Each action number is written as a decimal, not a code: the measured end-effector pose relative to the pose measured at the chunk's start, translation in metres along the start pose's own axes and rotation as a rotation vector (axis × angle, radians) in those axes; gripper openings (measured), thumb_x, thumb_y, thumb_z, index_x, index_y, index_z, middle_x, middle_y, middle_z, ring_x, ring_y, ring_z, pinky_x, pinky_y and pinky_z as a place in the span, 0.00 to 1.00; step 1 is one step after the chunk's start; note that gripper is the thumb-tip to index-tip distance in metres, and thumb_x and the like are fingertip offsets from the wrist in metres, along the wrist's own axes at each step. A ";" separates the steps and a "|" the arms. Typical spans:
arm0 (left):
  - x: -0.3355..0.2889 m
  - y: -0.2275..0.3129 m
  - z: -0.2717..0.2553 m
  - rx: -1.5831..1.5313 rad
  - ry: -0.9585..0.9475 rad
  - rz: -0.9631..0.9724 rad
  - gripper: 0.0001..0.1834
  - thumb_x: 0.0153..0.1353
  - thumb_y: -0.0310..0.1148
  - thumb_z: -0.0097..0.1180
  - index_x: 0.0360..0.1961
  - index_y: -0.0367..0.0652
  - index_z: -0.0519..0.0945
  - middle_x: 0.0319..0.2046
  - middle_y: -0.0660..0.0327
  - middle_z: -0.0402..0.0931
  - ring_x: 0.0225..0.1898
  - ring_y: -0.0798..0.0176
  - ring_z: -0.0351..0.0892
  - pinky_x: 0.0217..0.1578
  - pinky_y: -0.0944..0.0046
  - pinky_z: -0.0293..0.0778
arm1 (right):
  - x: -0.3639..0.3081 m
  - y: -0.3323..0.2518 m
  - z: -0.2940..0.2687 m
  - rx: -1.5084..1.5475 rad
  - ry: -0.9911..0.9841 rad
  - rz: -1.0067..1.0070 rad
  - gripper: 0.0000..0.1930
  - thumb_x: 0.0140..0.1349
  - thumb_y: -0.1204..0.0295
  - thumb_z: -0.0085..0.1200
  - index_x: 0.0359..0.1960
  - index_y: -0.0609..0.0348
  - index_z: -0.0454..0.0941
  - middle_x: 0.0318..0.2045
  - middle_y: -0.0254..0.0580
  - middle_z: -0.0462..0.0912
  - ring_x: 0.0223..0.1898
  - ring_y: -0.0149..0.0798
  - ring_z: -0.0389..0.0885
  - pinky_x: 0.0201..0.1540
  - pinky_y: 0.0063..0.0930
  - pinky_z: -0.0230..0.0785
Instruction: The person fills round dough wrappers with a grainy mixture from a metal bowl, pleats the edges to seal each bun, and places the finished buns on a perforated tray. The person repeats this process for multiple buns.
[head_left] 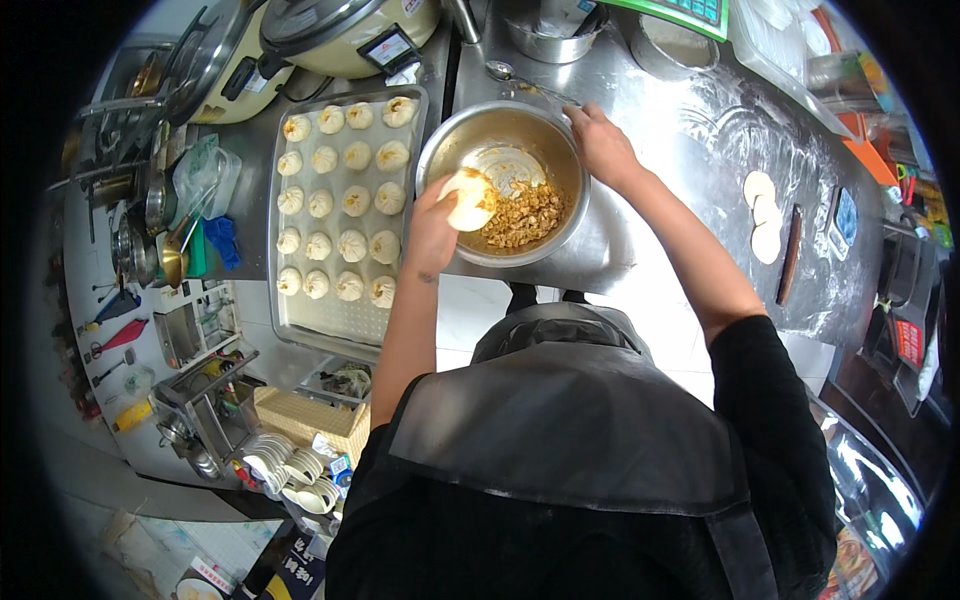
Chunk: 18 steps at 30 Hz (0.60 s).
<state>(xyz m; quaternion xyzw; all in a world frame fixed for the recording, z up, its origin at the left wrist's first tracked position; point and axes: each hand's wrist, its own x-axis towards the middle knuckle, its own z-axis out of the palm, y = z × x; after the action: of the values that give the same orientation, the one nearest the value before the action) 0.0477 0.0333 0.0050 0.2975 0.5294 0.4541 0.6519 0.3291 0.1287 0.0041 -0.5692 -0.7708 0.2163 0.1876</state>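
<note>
Over the left side of a steel mixing bowl [558,140], my left hand [432,228] holds a round dough wrapper [470,212] with a smear of brown filling on it. Chopped brown filling [525,215] lies in the bottom of the bowl. Beyond the bowl's far right rim, my right hand [604,150] has its fingers closed at the handle end of a metal spoon [525,82]. The spoon's head points away to the left, near the table. To the left of the bowl, a perforated metal tray [330,328] carries rows of pleated buns [352,244].
Several flat dough wrappers [766,242] and a wooden rolling pin [790,255] lie at right on the floured steel table [690,180]. A small blue-white device [843,218] is beside them. Behind stand a round container [675,50], a steel pot [555,45] and a large cooker [340,60].
</note>
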 end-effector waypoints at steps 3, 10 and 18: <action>-0.026 -0.002 -0.026 -0.531 -0.013 -0.101 0.28 0.59 0.20 0.42 0.63 0.29 0.67 0.60 0.47 0.72 0.62 0.48 0.72 0.63 0.49 0.68 | -0.031 -0.011 -0.013 -0.079 -0.215 -0.051 0.16 0.61 0.79 0.48 0.51 0.62 0.76 0.43 0.61 0.81 0.43 0.60 0.83 0.46 0.46 0.78; -0.055 -0.028 -0.037 -0.931 0.021 -0.124 0.24 0.70 0.34 0.44 0.64 0.33 0.68 0.62 0.50 0.72 0.65 0.49 0.69 0.66 0.47 0.64 | -0.026 -0.042 0.044 -0.307 -0.386 -0.200 0.15 0.59 0.80 0.47 0.47 0.62 0.78 0.40 0.58 0.84 0.39 0.56 0.86 0.43 0.44 0.80; -0.059 -0.041 -0.054 -0.767 0.077 0.013 0.19 0.72 0.36 0.50 0.60 0.38 0.71 0.58 0.53 0.75 0.60 0.52 0.74 0.63 0.49 0.70 | -0.053 -0.038 -0.017 -0.344 -0.489 -0.426 0.18 0.58 0.78 0.49 0.49 0.51 0.82 0.41 0.51 0.84 0.37 0.51 0.87 0.41 0.40 0.81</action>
<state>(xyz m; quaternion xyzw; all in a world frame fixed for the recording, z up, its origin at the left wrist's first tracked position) 0.0053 -0.0426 -0.0201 0.0183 0.3432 0.6340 0.6928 0.3231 0.0702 0.0364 -0.3505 -0.9192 0.1694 -0.0598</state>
